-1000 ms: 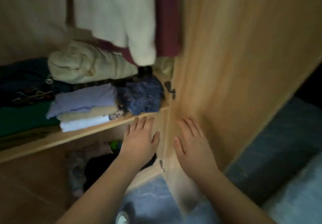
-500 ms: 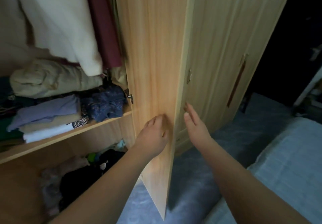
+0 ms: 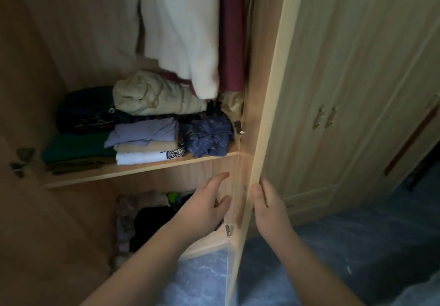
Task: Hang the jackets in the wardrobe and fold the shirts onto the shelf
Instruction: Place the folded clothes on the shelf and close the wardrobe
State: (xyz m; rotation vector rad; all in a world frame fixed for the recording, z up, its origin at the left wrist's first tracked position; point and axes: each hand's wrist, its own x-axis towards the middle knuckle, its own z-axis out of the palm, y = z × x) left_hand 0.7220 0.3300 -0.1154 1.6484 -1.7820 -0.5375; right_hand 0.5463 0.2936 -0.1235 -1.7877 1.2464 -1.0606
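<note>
A white jacket [image 3: 181, 34] and a maroon garment [image 3: 231, 31] hang inside the open wardrobe. Below them the wooden shelf [image 3: 142, 169] carries folded shirts: a lilac, tan and white stack [image 3: 145, 143], a rolled cream garment [image 3: 154, 96], a green pile [image 3: 76, 148] and a crumpled blue floral cloth [image 3: 209, 136]. The right wardrobe door [image 3: 264, 119] stands edge-on to me. My left hand [image 3: 207, 208] rests flat, fingers spread, on the door's inner face. My right hand [image 3: 269, 205] lies along its outer edge, thumb on the edge. Neither hand holds clothing.
Loose clothes [image 3: 142, 217] lie heaped in the compartment under the shelf. The left door [image 3: 26, 210] stands open with a hinge on it. Closed wardrobe doors with handles [image 3: 326, 117] are to the right. Blue floor [image 3: 333, 258] lies below.
The view has swung back left, showing more of the wardrobe's inside. The door now stands edge-on between my hands, and my right hand has come onto its outer edge.
</note>
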